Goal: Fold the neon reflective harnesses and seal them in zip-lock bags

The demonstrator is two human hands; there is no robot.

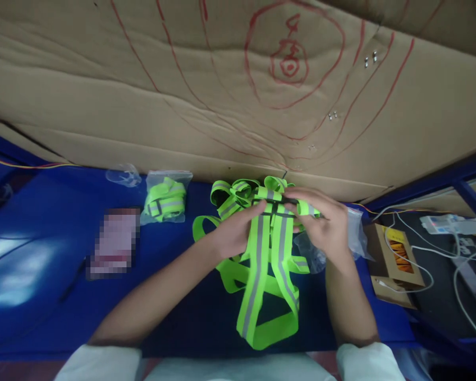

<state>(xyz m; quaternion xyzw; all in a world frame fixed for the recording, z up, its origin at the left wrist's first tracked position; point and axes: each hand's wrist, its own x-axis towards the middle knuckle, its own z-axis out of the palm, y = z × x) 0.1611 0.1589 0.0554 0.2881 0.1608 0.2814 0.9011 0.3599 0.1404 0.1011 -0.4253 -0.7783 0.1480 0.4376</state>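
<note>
A neon-green reflective strap vest (266, 275) with grey stripes lies in front of me on the blue table (55, 264), its loops hanging toward me. My left hand (234, 233) pinches the upper straps near a black buckle. My right hand (325, 225) grips the same top band from the right, fingers closed over it. More green straps (238, 193) are bunched just behind the hands.
A clear bag holding a folded green vest (165, 200) lies at the back left, beside an empty plastic bag (122, 174). A blurred flat object (114, 242) lies to the left. Clear plastic bags (355, 235) sit under my right hand. A small cardboard box (394, 264) and white cables (456, 248) are at the right. Cardboard (182, 95) with red marks stands behind.
</note>
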